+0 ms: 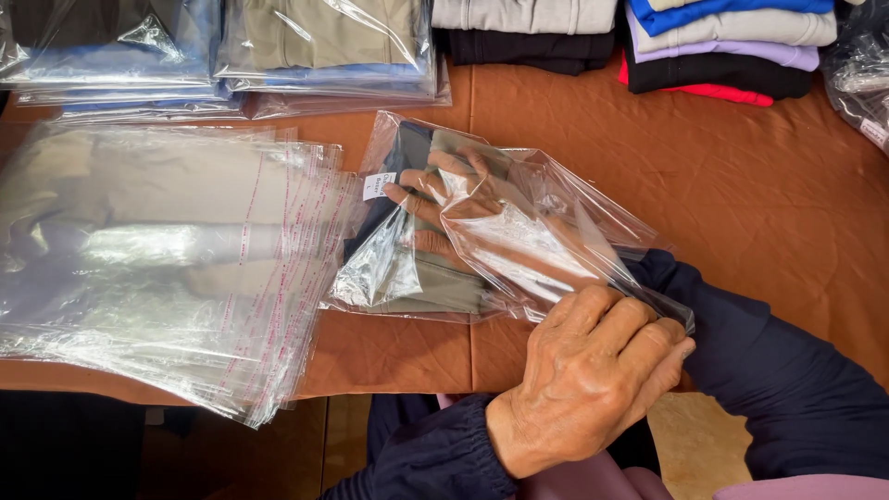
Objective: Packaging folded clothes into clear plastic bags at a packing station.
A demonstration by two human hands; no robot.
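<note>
A clear plastic bag point(556, 231) lies on the brown table with a folded garment point(435, 282), olive and dark navy, inside it. My right hand point(454, 208) is pushed deep into the bag through its open end. Its fingers lie spread flat on top of the garment, seen through the film. My left hand point(593, 370) is at the table's near edge, closed on the open edge of the bag. A small white label point(378, 185) shows near the bag's far left corner.
A thick stack of empty clear bags with red-printed flaps point(185, 268) lies to the left. Bagged garments point(324, 56) are stacked at the back left, and unbagged folded clothes point(722, 46) in several colours at the back right. The brown tabletop point(741, 185) shows bare at right.
</note>
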